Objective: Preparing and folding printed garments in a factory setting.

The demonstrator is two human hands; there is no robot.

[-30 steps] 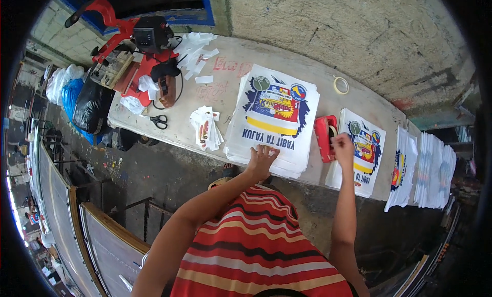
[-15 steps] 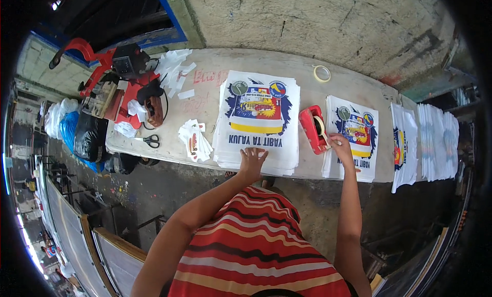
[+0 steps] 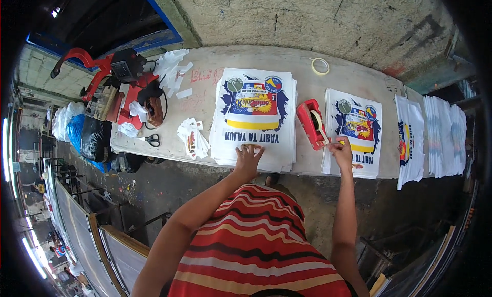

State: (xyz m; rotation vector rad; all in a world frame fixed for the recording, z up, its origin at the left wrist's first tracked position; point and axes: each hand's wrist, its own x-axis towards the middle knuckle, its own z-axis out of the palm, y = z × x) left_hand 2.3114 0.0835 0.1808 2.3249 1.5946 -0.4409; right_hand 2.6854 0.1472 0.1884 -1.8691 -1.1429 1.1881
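Observation:
My left hand (image 3: 248, 162) lies with fingers spread near the front edge of a stack of white printed sheets (image 3: 236, 153). Its fingertips touch a small printed label (image 3: 251, 146) below the print. To the right stands a red tape dispenser (image 3: 309, 120) holding a roll of pale tape (image 3: 316, 121). Beside its front end, my right hand (image 3: 342, 152) pinches a short end of tape, with thumb and forefinger together. That hand is over a second stack of printed sheets (image 3: 334, 105). Left of the first stack lies a loose pile of small labels (image 3: 197, 140).
Scissors (image 3: 152, 140) lie near the table's front edge. A red heat press (image 3: 134, 94) stands at the left, with white paper strips (image 3: 171, 66) behind it. Another tape roll (image 3: 320, 66) lies at the back. Folded printed cloths (image 3: 410, 138) and a white stack (image 3: 443, 135) fill the right end.
My right hand has shifted slightly and still pinches near the dispenser's front end. The left hand's fingers now reach the small label on the sheet. The whole view has moved a little.

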